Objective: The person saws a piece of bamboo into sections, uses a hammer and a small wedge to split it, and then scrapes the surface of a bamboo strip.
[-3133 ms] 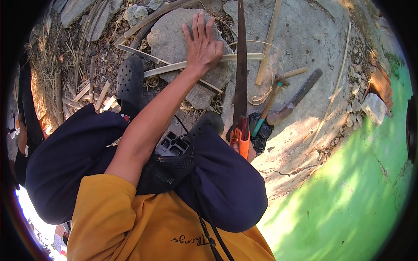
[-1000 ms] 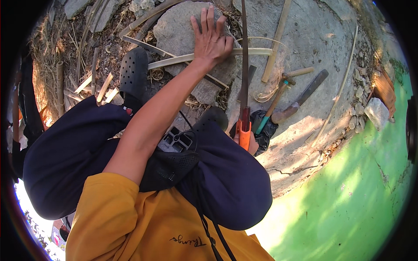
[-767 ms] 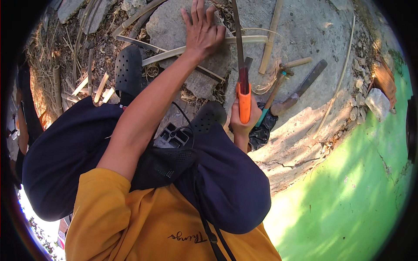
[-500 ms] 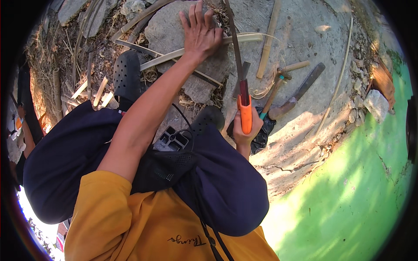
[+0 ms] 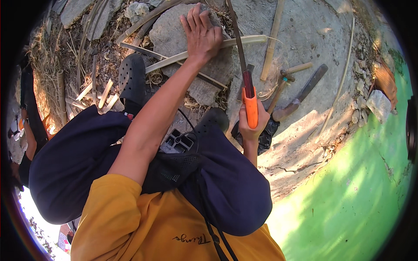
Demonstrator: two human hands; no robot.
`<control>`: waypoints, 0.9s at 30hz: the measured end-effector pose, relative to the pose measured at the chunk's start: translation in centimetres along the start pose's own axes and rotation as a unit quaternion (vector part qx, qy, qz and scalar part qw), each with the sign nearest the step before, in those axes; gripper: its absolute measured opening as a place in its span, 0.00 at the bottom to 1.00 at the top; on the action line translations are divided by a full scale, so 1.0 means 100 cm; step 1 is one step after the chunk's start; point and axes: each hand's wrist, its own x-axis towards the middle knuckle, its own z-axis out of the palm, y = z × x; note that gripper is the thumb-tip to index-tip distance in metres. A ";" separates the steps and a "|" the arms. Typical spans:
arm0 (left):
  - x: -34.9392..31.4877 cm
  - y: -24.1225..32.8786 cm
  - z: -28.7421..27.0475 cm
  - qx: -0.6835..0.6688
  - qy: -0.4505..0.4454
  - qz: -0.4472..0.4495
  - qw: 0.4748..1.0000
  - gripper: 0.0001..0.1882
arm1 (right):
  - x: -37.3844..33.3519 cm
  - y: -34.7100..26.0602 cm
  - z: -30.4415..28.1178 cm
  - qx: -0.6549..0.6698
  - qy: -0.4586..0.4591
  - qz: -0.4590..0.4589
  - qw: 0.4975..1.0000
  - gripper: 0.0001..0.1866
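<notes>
My left hand (image 5: 203, 38) lies palm down with fingers stretched over a flat grey stone (image 5: 167, 28). Beneath its palm runs a pale split strip (image 5: 167, 62), seemingly bamboo, resting across the stone. My right hand (image 5: 257, 119) is wrapped round the orange handle of a handsaw (image 5: 251, 108). The saw's long, narrow dark blade points away from me and crosses the strip to the right of my left hand. Whether its teeth have cut into the strip is too small to tell. A darker strip (image 5: 209, 80) lies crosswise under the pale one.
Right of the saw lie a hammer (image 5: 278, 93), a broad dark blade with a wooden handle (image 5: 311, 85) and a flat wooden slat (image 5: 273, 43). A black plastic bag (image 5: 269, 135) sits by my right wrist. Cut pieces (image 5: 106, 93) lie left of my shoe (image 5: 132, 76).
The saw and my right hand have moved forward, away from me, along the blade's line. My left hand stays on the strip. The whole view has shifted slightly.
</notes>
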 end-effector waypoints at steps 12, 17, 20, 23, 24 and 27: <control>-0.003 -0.003 -0.001 0.010 -0.030 -0.005 0.999 0.31 | 0.010 0.010 0.023 0.007 0.009 -0.035 0.999 0.09; -0.008 0.000 0.001 0.013 -0.025 -0.004 1.000 0.31 | -0.036 0.005 -0.010 0.002 0.011 0.008 1.000 0.06; -0.004 0.001 0.006 0.011 -0.017 0.009 1.000 0.31 | -0.001 0.009 -0.011 0.017 -0.004 0.008 1.000 0.05; 0.001 -0.007 -0.001 0.008 -0.009 0.001 1.000 0.30 | 0.001 0.002 -0.005 0.031 -0.022 0.034 0.999 0.09; 0.004 -0.005 -0.001 0.010 0.002 0.003 1.000 0.30 | 0.011 0.002 -0.003 0.042 -0.022 0.025 0.999 0.09; -0.008 -0.001 -0.001 -0.001 0.000 -0.020 1.000 0.30 | -0.043 0.004 -0.005 0.028 0.008 0.025 0.999 0.10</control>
